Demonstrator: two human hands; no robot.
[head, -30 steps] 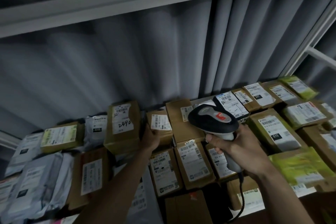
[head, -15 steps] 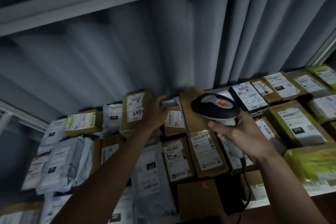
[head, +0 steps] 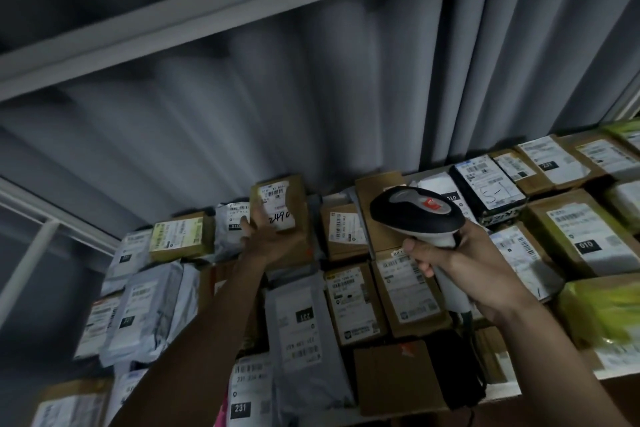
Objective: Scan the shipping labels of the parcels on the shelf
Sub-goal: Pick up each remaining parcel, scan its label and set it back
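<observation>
Label presentation for scanning: left hand, fingers curled around its lower end, tilts a small brown parcel at the far centre of the shelf; right hand grips the scanner, just right of it; best practice: steady the parcel, face its label squarely toward the scanner head, avoid covering the barcode.

label print blurred, yellow parcel smeared, cut off right
</observation>
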